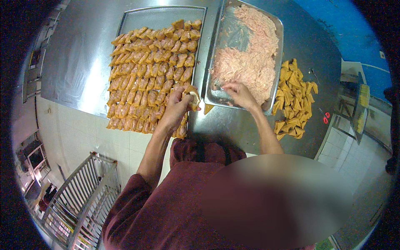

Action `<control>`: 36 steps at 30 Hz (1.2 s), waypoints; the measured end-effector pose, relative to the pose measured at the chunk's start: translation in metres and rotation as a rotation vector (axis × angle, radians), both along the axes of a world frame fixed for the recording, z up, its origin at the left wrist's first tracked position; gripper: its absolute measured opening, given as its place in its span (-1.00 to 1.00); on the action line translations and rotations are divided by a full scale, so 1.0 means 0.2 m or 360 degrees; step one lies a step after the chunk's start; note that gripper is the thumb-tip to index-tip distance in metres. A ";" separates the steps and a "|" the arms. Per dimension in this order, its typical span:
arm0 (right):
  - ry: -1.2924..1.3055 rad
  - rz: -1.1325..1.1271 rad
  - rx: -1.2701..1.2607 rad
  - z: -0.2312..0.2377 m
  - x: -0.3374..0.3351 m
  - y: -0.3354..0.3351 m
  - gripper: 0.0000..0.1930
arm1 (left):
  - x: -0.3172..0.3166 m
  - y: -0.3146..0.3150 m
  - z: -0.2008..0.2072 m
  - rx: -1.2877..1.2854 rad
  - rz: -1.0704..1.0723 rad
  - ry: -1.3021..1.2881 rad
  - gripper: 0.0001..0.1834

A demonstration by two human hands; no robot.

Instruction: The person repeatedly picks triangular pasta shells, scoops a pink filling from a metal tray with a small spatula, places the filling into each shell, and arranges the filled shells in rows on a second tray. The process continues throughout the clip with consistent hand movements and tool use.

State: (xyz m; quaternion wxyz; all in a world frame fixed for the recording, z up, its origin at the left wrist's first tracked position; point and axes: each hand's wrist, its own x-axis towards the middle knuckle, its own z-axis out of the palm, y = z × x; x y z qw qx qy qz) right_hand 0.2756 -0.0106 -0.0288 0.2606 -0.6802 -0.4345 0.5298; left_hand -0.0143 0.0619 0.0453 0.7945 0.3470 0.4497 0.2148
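My left hand [179, 102] holds a fried tofu puff [193, 100], its pale inside showing, at the right edge of the filled rows. My right hand [238, 94] is over the near left corner of a deep metal tray [208, 75], its fingers drawn together; whether anything is pinched in them is hard to see. Pink minced meat [246, 62] fills much of that tray. Left of it, rows of meat-stuffed tofu puffs [146, 77] cover most of a mesh tray [162, 18]. One loose tofu piece [208, 108] lies by the metal tray's near corner.
A pile of unfilled triangular tofu puffs [293, 100] lies right of the meat tray. Red-handled scissors [326, 118] rest near the right edge of the steel table [79, 62]. A metal rack [85, 200] stands on the floor at lower left.
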 end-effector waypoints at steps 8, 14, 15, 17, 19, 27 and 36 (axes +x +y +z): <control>-0.0013 -0.0267 0.0411 0.05 -0.02 -0.09 -0.76 | -0.01 -0.02 0.02 0.0046 0.0023 0.0073 -0.69; -0.0429 -0.0125 0.0314 -0.05 -0.05 0.00 -0.74 | 0.01 -0.02 0.00 0.0067 -0.0032 0.0007 -0.66; -0.0415 -0.0141 0.0230 -0.05 -0.06 0.00 -0.74 | 0.01 -0.03 -0.01 0.0045 0.0001 0.0019 -0.66; -0.0348 -0.0149 0.0128 -0.03 -0.08 0.01 -0.75 | 0.01 -0.04 -0.01 0.0009 0.0077 0.0046 -0.65; -0.0031 -0.0191 -0.0056 0.03 -0.08 0.01 -0.76 | -0.01 -0.05 -0.01 -0.0032 0.0130 0.0027 -0.64; 0.0698 -0.0510 -0.0093 0.57 -0.15 -0.11 -0.74 | -0.01 -0.05 0.06 0.0130 0.0033 0.0090 -0.59; -0.0703 0.0026 0.0855 1.09 -0.39 -0.23 -0.68 | 0.16 -0.10 0.42 -0.0139 -0.0066 -0.0491 -0.53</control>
